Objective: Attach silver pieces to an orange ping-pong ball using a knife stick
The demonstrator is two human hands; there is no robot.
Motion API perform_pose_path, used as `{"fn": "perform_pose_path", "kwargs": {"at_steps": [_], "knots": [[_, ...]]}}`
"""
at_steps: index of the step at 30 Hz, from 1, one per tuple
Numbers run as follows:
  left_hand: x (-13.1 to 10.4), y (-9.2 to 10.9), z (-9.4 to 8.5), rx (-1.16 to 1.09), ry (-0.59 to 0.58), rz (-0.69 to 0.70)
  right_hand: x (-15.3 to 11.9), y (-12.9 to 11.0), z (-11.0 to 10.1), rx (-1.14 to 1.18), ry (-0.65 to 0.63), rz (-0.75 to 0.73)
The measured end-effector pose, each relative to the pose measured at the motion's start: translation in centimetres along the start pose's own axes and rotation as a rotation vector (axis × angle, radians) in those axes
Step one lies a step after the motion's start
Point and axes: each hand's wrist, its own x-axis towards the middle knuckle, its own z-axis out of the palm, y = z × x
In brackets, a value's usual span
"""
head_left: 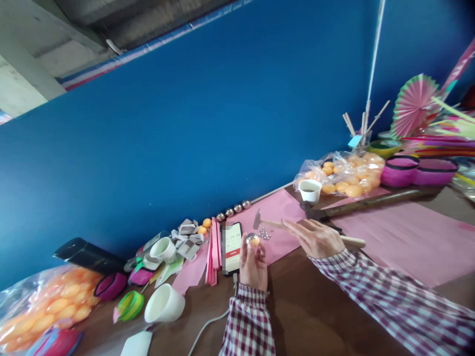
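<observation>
My left hand grips a small orange ball between its fingers. Shiny silver studs cover part of the ball. In my right hand is a hammer, held by its wooden handle; its metal head hangs just above and beside the ball, apart from it. A small heap of silver pins or studs lies on pink paper right of the ball. Behind it stand several silver-covered balls in a row along the blue wall. Just left of my left hand lies a phone with its screen lit.
Bags of orange balls lie at the left and right. A white cup with dark contents stands near a second long-handled tool. A white cup and a cable are at the front left. The blue wall bounds the table.
</observation>
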Motion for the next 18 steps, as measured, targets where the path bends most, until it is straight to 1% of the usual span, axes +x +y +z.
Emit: {"fn": "perform_pose_path", "kwargs": {"at_steps": [4,11,15,18], "knots": [[-0.12,0.14,0.14,-0.027,-0.005,-0.016,-0.09,-0.03,0.20,0.009,0.003,-0.007],[-0.07,0.09,0.01,-0.024,-0.015,-0.022,-0.25,0.03,0.24,0.037,0.000,-0.064],[0.15,-0.07,-0.27,-0.026,-0.033,-0.004,-0.17,-0.02,0.09,0.029,-0.031,-0.119],[0.27,-0.18,-0.35,-0.035,-0.019,-0.011,-0.14,-0.09,0.05,0.016,-0.044,-0.114]]}}
